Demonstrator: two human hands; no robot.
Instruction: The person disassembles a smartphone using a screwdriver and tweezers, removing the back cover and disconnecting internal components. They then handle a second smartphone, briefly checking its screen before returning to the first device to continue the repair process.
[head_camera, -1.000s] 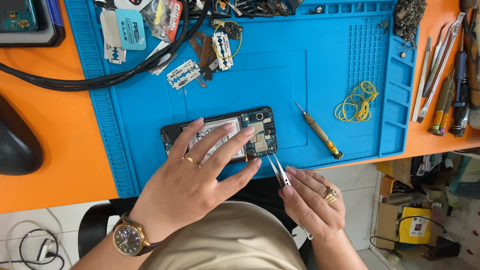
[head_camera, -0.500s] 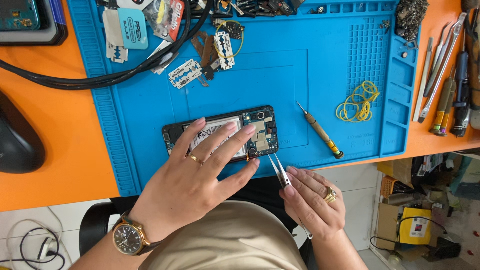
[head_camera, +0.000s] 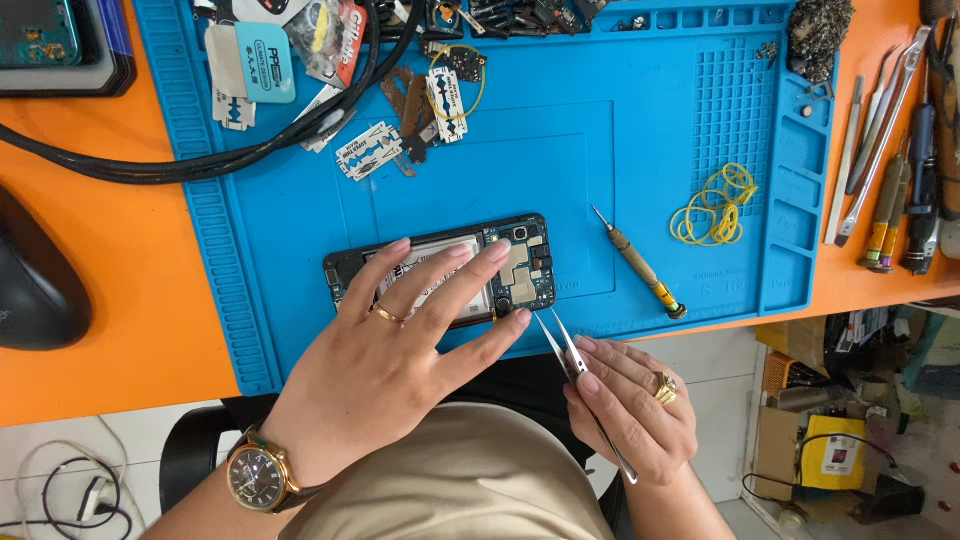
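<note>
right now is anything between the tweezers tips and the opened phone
Nothing visible. The tweezers in the right hand point at the lower right corner of the opened phone, with only bare blue mat between. The left hand lies across the phone's middle, its thumb beside the tips.

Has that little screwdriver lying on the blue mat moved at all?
No. The screwdriver lies where it did, beside the yellow rubber bands on the blue mat.

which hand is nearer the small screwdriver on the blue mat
Right. The right hand with tweezers sits just below-left of the screwdriver; the left hand rests on the opened phone, farther left.
</note>
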